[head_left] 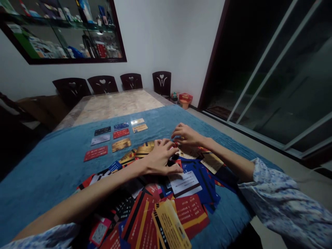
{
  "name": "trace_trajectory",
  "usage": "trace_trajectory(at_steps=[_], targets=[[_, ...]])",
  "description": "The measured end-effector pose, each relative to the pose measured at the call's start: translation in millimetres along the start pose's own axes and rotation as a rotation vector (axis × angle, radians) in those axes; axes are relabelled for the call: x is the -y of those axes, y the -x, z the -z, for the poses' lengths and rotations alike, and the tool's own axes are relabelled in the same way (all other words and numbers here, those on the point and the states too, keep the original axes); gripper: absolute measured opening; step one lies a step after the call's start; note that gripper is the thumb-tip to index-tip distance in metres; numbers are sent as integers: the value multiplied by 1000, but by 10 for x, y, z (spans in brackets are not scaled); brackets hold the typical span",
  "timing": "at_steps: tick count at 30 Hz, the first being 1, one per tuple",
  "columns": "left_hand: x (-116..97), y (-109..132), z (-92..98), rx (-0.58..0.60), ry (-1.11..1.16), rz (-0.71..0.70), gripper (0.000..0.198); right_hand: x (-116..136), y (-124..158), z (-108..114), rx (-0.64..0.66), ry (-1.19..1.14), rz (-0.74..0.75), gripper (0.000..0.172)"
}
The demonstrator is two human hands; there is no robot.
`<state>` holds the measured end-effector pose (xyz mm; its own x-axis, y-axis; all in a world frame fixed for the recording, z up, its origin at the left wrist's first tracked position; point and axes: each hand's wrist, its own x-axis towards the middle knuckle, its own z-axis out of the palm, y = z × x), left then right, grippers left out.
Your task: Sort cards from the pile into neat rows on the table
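A loose pile of bank-type cards spreads over the blue cloth (59,169) before me. My left hand (163,157) lies palm down over the pile's middle, thumb apart from its bent fingers. Beneath and beside its thumb is a white card (186,184) with a dark stripe. Just to the right, my right hand (187,135) hovers at the pile's far edge, fingers curved and apart; its fingertips are close to a cream card (188,152). Neither hand visibly holds a card. Nearer me lie a yellow card (171,224) and a red card (192,212).
Beyond the pile, several cards lie apart in rows, among them a black card (102,130), a red card (95,153) and a gold card (121,144). The marble tabletop (124,102) shows past the cloth. Dark chairs (162,83) stand behind.
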<state>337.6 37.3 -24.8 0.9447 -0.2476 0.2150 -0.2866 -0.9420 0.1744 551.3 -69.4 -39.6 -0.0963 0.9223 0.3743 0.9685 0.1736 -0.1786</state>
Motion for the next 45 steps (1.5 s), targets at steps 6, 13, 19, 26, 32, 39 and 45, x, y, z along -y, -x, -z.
trace_trajectory(at_steps=[6,13,19,26,32,39,45], targets=[[-64,71,-16,98,29,-62,89,62,-62,-62,-35,-12,5,15],[78,36,7,103,-63,40,68,114,-88,-103,-82,-75,28,18],[210,18,8,73,-89,112,52,72,-11,-229,-130,-121,0,18],[242,13,5,11,-118,178,36,154,99,-163,-139,-185,-19,14],[107,104,30,-57,-141,183,28,344,167,75,10,-235,-53,13],[-66,188,63,-41,-108,174,33,392,174,162,191,-225,-50,29],[-99,225,45,-1,-94,207,34,384,206,158,262,-200,-63,42]])
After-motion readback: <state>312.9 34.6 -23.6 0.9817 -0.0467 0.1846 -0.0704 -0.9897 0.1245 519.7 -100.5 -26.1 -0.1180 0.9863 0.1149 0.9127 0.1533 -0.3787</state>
